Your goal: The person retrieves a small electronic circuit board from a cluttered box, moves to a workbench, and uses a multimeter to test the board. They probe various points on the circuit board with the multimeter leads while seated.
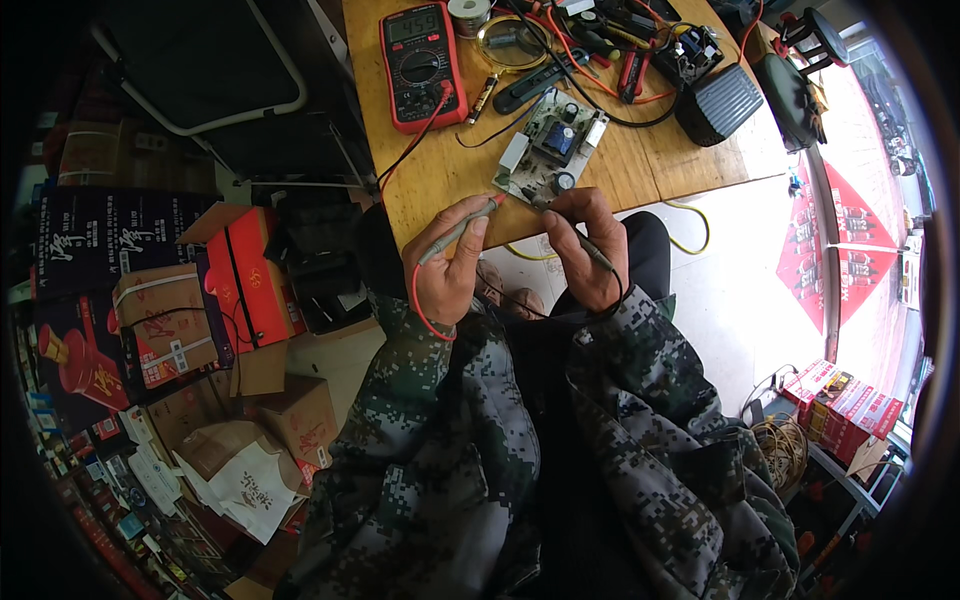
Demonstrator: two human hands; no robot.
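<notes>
Just beyond both hands (pixel 448 278) (pixel 592 282) lies the circuit board (pixel 553 145), probes (pixel 453 237) perhaps touching it.

Circuit board (pixel 560 142) lies components-up — 2 probes (pixel 447 238) at its near edge.

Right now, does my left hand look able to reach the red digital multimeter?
Probably yes: only thin test leads cross the wooden tabletop between your left hand and the red digital multimeter. The hand's grip holds a red-tipped gray test probe, which may need setting down first.
</notes>
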